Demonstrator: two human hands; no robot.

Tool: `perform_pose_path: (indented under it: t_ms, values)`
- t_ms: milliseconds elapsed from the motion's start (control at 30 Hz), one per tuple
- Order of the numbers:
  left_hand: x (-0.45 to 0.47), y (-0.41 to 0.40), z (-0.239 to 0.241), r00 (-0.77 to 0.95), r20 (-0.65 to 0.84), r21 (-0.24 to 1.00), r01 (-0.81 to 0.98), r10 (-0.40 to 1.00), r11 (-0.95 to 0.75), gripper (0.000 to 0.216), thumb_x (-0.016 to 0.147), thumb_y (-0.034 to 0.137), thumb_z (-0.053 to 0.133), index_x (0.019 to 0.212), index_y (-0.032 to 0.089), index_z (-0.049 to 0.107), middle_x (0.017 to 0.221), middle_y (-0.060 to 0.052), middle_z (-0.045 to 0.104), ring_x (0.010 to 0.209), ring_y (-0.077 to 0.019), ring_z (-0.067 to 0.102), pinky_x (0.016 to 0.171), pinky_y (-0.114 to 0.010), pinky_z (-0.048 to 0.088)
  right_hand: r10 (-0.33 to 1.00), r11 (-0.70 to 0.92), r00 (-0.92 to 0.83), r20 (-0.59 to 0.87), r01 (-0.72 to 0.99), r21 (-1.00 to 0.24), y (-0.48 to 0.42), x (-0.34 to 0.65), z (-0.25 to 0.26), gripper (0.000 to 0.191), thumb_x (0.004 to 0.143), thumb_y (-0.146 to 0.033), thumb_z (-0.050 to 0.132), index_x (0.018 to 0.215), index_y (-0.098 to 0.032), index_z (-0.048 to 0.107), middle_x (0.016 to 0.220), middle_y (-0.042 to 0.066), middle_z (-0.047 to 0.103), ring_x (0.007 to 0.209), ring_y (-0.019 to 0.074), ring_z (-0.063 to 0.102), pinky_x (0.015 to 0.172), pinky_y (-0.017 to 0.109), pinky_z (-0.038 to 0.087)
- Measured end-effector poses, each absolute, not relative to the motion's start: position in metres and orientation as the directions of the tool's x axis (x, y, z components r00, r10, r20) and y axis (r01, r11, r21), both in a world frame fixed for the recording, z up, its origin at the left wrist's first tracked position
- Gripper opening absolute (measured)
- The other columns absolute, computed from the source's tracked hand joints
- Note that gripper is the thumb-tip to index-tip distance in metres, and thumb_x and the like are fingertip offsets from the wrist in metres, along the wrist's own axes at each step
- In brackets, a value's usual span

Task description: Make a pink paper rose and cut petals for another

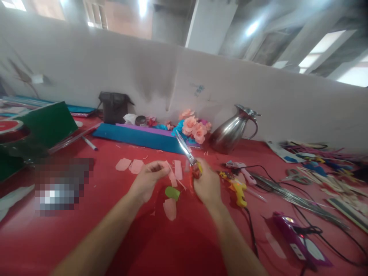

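My left hand (148, 180) pinches a strip of pink paper (171, 176) above the red table (161, 245). My right hand (206, 186) grips a pair of scissors (188, 153) by its red and yellow handles, blades pointing up and away to the left. A small green roll (172, 193) lies on the table between my hands. Below it rests a cut pink paper piece (170, 209). More pink paper pieces (129, 165) lie further left.
A steel jug (234, 130) stands at the back by pink paper flowers (194, 128) and blue and purple paper sheets (138, 137). A yellow glue gun (237, 188), a purple device (299, 237) with cables, wires and other scissors (297, 176) lie to the right. A green box (43, 124) stands left.
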State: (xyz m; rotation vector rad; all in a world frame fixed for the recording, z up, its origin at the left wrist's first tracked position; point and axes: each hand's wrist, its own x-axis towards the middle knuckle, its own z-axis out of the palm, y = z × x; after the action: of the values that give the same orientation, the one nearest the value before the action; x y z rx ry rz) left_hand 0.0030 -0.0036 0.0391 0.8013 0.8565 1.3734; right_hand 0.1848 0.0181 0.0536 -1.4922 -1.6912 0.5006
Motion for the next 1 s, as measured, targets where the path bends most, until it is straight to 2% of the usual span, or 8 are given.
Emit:
perform_pose_path:
  t_ms: [133, 233, 467, 667, 767, 833, 933, 1000]
  values:
    - [0.005, -0.004, 0.036, 0.006, -0.085, 0.893, -0.444, 0.996, 0.078, 0.013, 0.064, 0.024, 0.075, 0.068, 0.016, 0.066, 0.069, 0.001, 0.06, 0.067, -0.0095, 0.053, 0.07, -0.022, 0.041, 0.997, 0.069, 0.001, 0.073, 0.341, -0.938, 0.018, 0.188, 0.043, 0.044, 0.072, -0.036, 0.062, 0.11, -0.019, 0.05, 0.071, -0.001, 0.059, 0.056, 0.0122, 0.051, 0.053, 0.025, 0.041]
    - [0.007, -0.005, 0.035, 0.02, -0.087, 0.928, -0.361, 0.996, 0.089, 0.014, 0.064, 0.026, 0.075, 0.067, 0.016, 0.065, 0.067, 0.0, 0.061, 0.065, -0.0101, 0.054, 0.067, -0.023, 0.041, 0.997, -0.007, -0.079, -0.016, 0.122, -0.993, 0.01, 0.178, 0.044, 0.051, 0.068, -0.037, 0.067, 0.112, -0.02, 0.048, 0.078, 0.001, 0.062, 0.054, 0.0107, 0.053, 0.05, 0.023, 0.041]
    - [0.014, -0.008, 0.032, 0.072, -0.105, 0.976, -0.184, 0.992, 0.117, 0.021, 0.059, 0.026, 0.079, 0.068, 0.016, 0.063, 0.061, 0.0, 0.059, 0.057, -0.0106, 0.054, 0.056, -0.022, 0.041, 0.991, 0.042, -0.129, 0.03, 0.091, -0.995, 0.0, 0.166, 0.051, 0.042, 0.066, -0.034, 0.067, 0.105, -0.022, 0.054, 0.078, 0.001, 0.063, 0.064, 0.0139, 0.06, 0.06, 0.026, 0.048]
    - [0.014, -0.008, 0.033, 0.11, -0.145, 0.969, -0.184, 0.983, 0.164, 0.019, 0.06, 0.025, 0.078, 0.072, 0.016, 0.066, 0.066, -0.002, 0.062, 0.061, -0.0117, 0.056, 0.059, -0.023, 0.043, 0.996, 0.012, -0.086, 0.009, 0.038, -0.999, 0.005, 0.169, 0.045, 0.039, 0.068, -0.033, 0.062, 0.104, -0.021, 0.053, 0.068, -0.004, 0.057, 0.05, 0.0089, 0.05, 0.053, 0.024, 0.044]
    - [0.014, -0.008, 0.035, 0.101, -0.161, 0.959, -0.217, 0.982, 0.179, 0.014, 0.063, 0.025, 0.076, 0.069, 0.015, 0.068, 0.068, -0.004, 0.064, 0.065, -0.0123, 0.057, 0.065, -0.024, 0.043, 0.996, 0.06, -0.077, 0.049, 0.15, -0.987, 0.006, 0.174, 0.048, 0.035, 0.073, -0.033, 0.059, 0.105, -0.021, 0.052, 0.067, -0.004, 0.055, 0.052, 0.0102, 0.05, 0.054, 0.024, 0.043]
    - [0.012, -0.007, 0.036, 0.07, -0.162, 0.944, -0.281, 0.984, 0.175, 0.012, 0.064, 0.024, 0.075, 0.066, 0.015, 0.068, 0.068, -0.003, 0.065, 0.067, -0.0122, 0.057, 0.067, -0.024, 0.043, 0.986, 0.158, -0.111, 0.127, 0.333, -0.93, 0.005, 0.178, 0.052, 0.036, 0.074, -0.033, 0.059, 0.107, -0.021, 0.051, 0.074, -0.001, 0.058, 0.062, 0.0138, 0.056, 0.061, 0.027, 0.045]
    - [0.006, -0.003, 0.036, -0.019, -0.193, 0.892, -0.42, 0.981, 0.167, 0.014, 0.06, 0.022, 0.077, 0.063, 0.015, 0.066, 0.063, 0.0, 0.061, 0.062, -0.0094, 0.054, 0.064, -0.021, 0.042, 0.932, 0.362, -0.234, 0.276, 0.608, -0.707, 0.003, 0.184, 0.058, 0.047, 0.07, -0.034, 0.065, 0.112, -0.021, 0.049, 0.094, 0.006, 0.06, 0.084, 0.0219, 0.058, 0.076, 0.036, 0.046]
    - [0.0, 0.0, 0.037, -0.051, -0.213, 0.857, -0.49, 0.976, 0.161, 0.016, 0.059, 0.022, 0.078, 0.06, 0.015, 0.064, 0.06, 0.002, 0.058, 0.057, -0.0075, 0.051, 0.059, -0.02, 0.04, 0.888, 0.459, -0.335, 0.315, 0.682, -0.569, 0.002, 0.185, 0.06, 0.051, 0.067, -0.035, 0.069, 0.112, -0.021, 0.049, 0.102, 0.009, 0.059, 0.093, 0.0257, 0.056, 0.082, 0.04, 0.044]
